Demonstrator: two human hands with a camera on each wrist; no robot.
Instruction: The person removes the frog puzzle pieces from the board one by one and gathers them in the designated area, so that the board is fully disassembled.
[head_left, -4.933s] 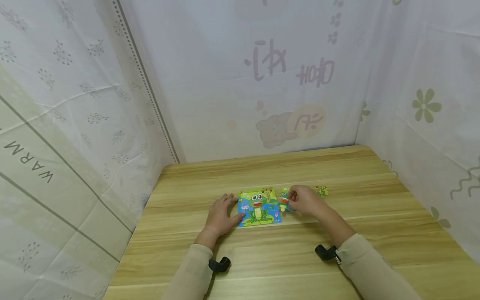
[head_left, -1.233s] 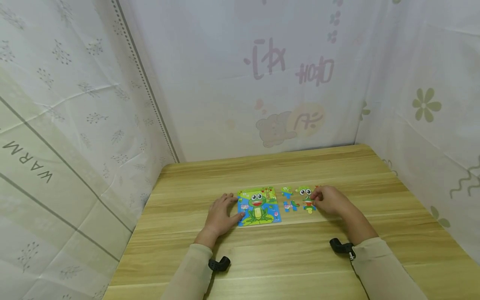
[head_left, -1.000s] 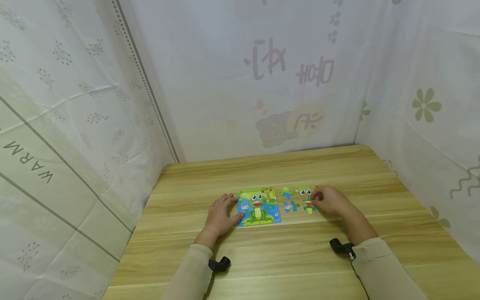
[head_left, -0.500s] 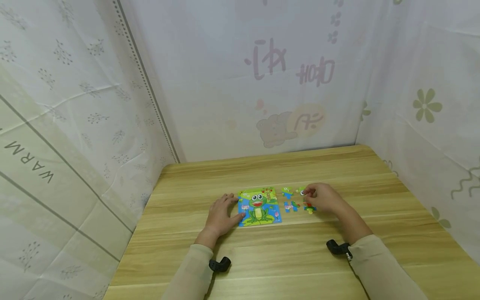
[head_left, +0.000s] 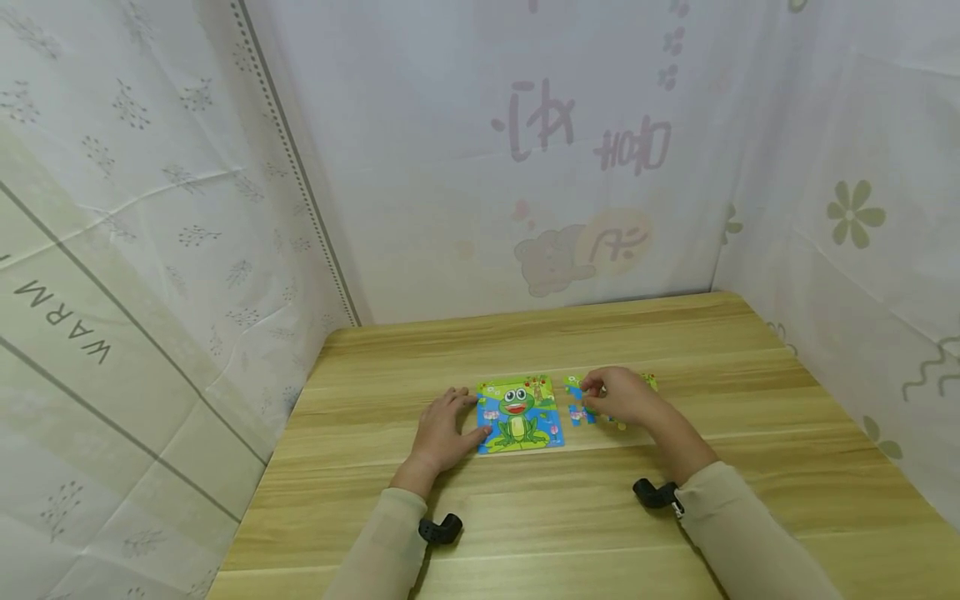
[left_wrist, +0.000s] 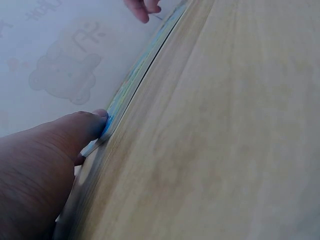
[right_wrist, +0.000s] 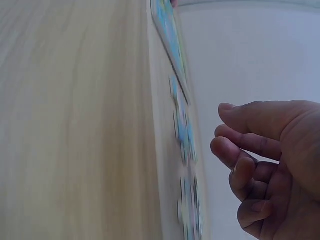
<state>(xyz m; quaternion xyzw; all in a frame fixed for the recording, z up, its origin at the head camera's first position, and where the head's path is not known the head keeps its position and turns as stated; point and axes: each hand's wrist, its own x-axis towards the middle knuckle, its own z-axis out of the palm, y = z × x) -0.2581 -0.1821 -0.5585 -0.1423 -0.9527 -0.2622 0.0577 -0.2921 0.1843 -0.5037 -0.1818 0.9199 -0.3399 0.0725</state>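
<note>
A square frog puzzle (head_left: 519, 414) lies flat on the wood-patterned table. My left hand (head_left: 441, 433) rests at its left side, thumb on the lower left corner and fingers along the edge; in the left wrist view the thumb (left_wrist: 82, 125) presses the blue corner. Over the loose pieces right of the puzzle hovers my right hand (head_left: 622, 395). Its fingers are loosely bent, and the right wrist view shows nothing between thumb and fingertips. Beside them lie a flower puzzle piece (head_left: 573, 381) and a pink-and-blue puzzle piece (head_left: 577, 416). Other pieces are partly hidden beneath the hand.
A green corner of another puzzle piece (head_left: 652, 381) shows past the right hand. The table (head_left: 510, 533) meets a printed cloth (head_left: 480, 167) at its back edge, with more cloth at both sides. Black wrist cameras (head_left: 441, 529) sit on both sleeves.
Over the last second my right hand moves left, from the frog-face pieces to above the flower piece. Earlier it was at pieces close to the puzzle, which now lie spread apart. My left hand stays put.
</note>
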